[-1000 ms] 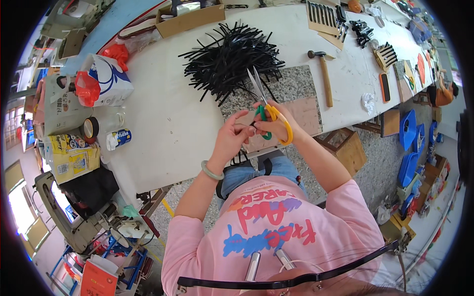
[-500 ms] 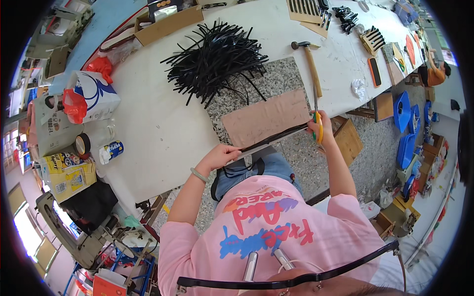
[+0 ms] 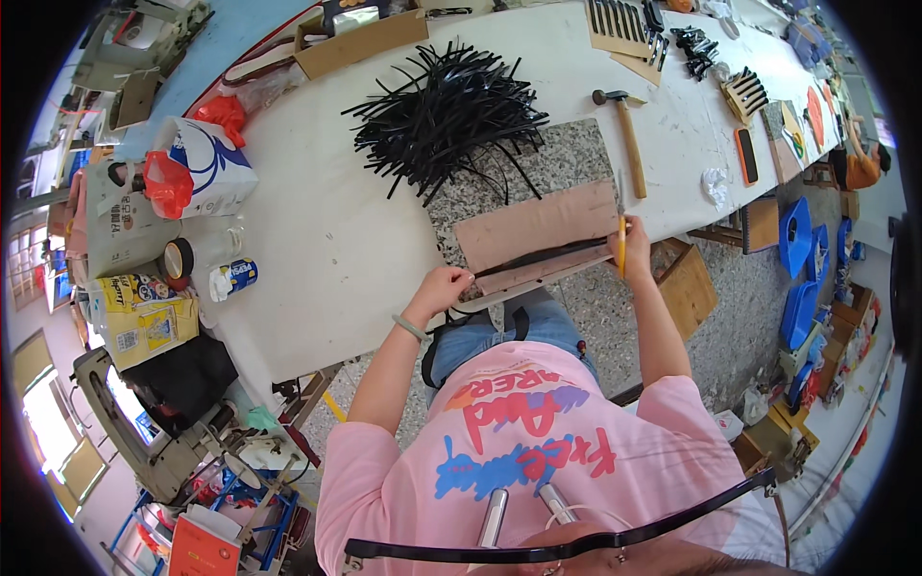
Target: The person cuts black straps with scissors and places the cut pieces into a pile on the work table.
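Between my two hands stretches a thin bundle of black strips (image 3: pixel 547 256), lying across a pinkish-brown flat board (image 3: pixel 533 219). My left hand (image 3: pixel 442 290) pinches the strips' left end at the board's left edge. At the other end, my right hand (image 3: pixel 632 252) is closed around the yellow-handled scissors (image 3: pixel 621 252) and also touches the strips. The scissor blades point away from me. Under the board is a speckled stone slab (image 3: pixel 581 152). On its far left part rests a large tangled heap of black strips (image 3: pixel 447 120).
A wooden-handled hammer (image 3: pixel 629 149) lies right of the slab. Farther right are a black-and-orange phone-like object (image 3: pixel 746 156) and a crumpled clear wrapper (image 3: pixel 714 186). At the left stand a white-and-blue bag (image 3: pixel 216 178), a jar and a blue can (image 3: pixel 238 275). A cardboard box (image 3: pixel 360 43) sits at the back.
Both hands have carried the strips away from me, from the board's near edge to over the board. The whole view has shifted, so the table appears farther right.
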Motion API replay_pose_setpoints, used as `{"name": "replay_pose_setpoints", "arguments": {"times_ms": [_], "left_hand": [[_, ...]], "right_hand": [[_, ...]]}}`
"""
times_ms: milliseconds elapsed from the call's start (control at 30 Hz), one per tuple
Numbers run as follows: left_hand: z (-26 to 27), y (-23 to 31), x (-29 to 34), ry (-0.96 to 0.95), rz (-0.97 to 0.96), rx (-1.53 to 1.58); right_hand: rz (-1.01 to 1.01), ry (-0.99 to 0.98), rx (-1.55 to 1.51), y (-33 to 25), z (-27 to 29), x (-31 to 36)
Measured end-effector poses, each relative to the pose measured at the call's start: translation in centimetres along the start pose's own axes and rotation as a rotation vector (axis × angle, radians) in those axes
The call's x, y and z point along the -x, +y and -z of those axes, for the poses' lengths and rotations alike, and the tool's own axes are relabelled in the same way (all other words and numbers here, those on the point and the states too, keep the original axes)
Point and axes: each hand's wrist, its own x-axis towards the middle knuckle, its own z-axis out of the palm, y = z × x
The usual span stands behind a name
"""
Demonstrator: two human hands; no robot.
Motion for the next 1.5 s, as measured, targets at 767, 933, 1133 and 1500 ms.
{"name": "replay_pose_setpoints", "arguments": {"times_ms": [767, 933, 1133, 1500], "left_hand": [[9.7, 9.7, -3.1, 0.437, -0.345, 0.709], [9.8, 9.9, -2.6, 0.418, -0.337, 0.717], [6.1, 9.5, 0.7, 0.265, -0.321, 0.621], [-0.8, 11.8, 1.0, -0.17, -0.212, 0.542]], "right_hand": [[0.309, -1.073, -0.341, -27.8, -1.4, 0.4], [0.208, -0.922, -0.387, -28.0, -0.9, 0.9], [0.007, -0.908, -0.842, -25.9, 1.0, 2.3], [-0.06, -0.845, -0.951, -19.8, 4.8, 4.4]]}}
